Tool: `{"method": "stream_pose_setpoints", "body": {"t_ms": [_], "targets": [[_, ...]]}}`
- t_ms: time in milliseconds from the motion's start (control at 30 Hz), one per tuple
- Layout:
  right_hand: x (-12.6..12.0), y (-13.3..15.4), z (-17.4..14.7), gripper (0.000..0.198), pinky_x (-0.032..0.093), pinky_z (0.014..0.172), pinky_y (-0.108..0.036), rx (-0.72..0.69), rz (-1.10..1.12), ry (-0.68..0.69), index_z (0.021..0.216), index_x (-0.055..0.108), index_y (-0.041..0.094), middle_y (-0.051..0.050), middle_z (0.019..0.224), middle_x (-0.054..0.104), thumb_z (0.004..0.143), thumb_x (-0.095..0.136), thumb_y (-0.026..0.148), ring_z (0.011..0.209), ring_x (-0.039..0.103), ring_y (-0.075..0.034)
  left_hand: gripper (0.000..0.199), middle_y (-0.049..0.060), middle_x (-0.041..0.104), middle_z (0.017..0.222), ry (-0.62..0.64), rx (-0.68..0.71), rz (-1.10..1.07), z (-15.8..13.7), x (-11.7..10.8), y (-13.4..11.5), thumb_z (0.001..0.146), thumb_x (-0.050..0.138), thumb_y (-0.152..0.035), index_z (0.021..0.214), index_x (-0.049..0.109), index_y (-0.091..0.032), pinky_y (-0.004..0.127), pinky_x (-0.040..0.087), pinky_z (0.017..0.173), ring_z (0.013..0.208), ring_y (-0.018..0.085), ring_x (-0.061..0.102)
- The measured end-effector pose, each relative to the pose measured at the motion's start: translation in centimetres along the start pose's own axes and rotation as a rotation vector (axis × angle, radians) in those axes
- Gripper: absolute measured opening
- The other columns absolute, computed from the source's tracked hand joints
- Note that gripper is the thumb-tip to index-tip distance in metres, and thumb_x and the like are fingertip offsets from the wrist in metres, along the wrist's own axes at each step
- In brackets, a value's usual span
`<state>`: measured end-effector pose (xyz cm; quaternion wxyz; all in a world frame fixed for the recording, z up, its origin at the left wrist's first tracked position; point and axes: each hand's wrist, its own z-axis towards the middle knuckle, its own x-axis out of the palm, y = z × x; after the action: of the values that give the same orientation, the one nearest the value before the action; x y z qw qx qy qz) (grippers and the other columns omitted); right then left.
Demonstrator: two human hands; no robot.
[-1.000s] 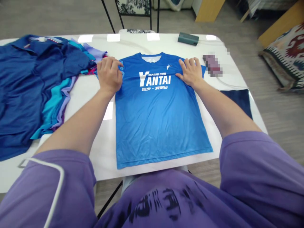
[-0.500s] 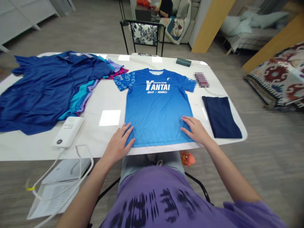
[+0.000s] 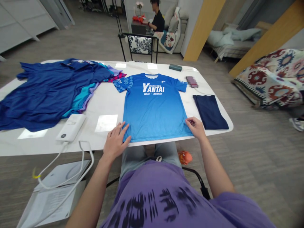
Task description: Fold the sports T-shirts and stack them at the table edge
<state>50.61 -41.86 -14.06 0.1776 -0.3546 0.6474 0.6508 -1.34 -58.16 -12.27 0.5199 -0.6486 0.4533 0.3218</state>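
At table's near edge, L hand (image 3: 115,142) flat, grip wide, on blue shirt (image 3: 154,110) hem; R hand (image 3: 195,127) pinching hem corner.

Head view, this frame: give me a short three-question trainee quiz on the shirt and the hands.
1. True or false: the blue shirt lies flat, print side up, on the white table.
2. Where is the left hand? A: on the collar. B: at the hem's left corner. C: on the power bank.
3. What lies just right of the shirt?

Key
1. True.
2. B; the right hand is at the hem's right corner.
3. A folded navy cloth.
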Motion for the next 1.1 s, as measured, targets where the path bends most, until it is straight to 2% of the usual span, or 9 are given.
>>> {"method": "stream_pose_setpoints", "body": {"t_ms": [133, 567, 700, 900, 1100], "targets": [[0.0, -0.5, -0.3, 0.035, 0.057, 0.078, -0.039, 0.038, 0.029, -0.042, 0.103, 0.081, 0.026, -0.005, 0.094, 0.078, 0.107, 0.073, 0.060, 0.081, 0.069, -0.022, 0.072, 0.010, 0.038, 0.190, 0.012, -0.012, 0.009, 0.0, 0.0, 0.1, 0.115, 0.050, -0.054, 0.183, 0.040, -0.032, 0.059, 0.037, 0.137, 0.176, 0.036, 0.038], [0.0, -0.1, -0.2, 0.040, 0.054, 0.069, -0.037, 0.057, 0.017, 0.017, 0.103, 0.079, 0.025, -0.004, 0.087, 0.076, 0.105, 0.072, 0.064, 0.071, 0.065, -0.020, 0.073, 0.012, 0.042, 0.188, -0.006, -0.036, 0.005, 0.1, -0.1, -0.4, 0.113, 0.053, -0.057, 0.180, 0.043, -0.029, 0.057, 0.037, 0.136, 0.174, 0.036, 0.041], [0.0, 0.4, 0.0, 0.036, 0.054, 0.068, -0.038, 0.002, -0.028, 0.056, 0.104, 0.081, 0.026, -0.004, 0.084, 0.073, 0.106, 0.072, 0.060, 0.068, 0.062, -0.020, 0.074, 0.012, 0.042, 0.188, -0.009, -0.036, -0.011, 0.1, -0.2, -0.4, 0.113, 0.054, -0.058, 0.181, 0.042, -0.031, 0.059, 0.038, 0.135, 0.173, 0.037, 0.042], [0.1, 0.6, 0.2, 0.032, 0.055, 0.074, -0.040, -0.079, -0.152, 0.122, 0.104, 0.085, 0.026, -0.006, 0.087, 0.072, 0.105, 0.074, 0.056, 0.073, 0.064, -0.022, 0.073, 0.010, 0.040, 0.189, -0.019, -0.030, -0.031, 0.0, -0.4, -0.6, 0.114, 0.054, -0.058, 0.182, 0.041, -0.035, 0.060, 0.037, 0.137, 0.175, 0.037, 0.040], [0.0, 0.7, 0.1, 0.027, 0.057, 0.078, -0.040, -0.095, -0.173, 0.141, 0.118, 0.087, 0.028, -0.005, 0.089, 0.072, 0.104, 0.076, 0.048, 0.075, 0.066, -0.021, 0.068, 0.010, 0.042, 0.188, -0.020, -0.030, -0.019, 0.0, -0.4, -0.8, 0.114, 0.054, -0.058, 0.178, 0.048, -0.036, 0.060, 0.039, 0.136, 0.175, 0.036, 0.040]]}}
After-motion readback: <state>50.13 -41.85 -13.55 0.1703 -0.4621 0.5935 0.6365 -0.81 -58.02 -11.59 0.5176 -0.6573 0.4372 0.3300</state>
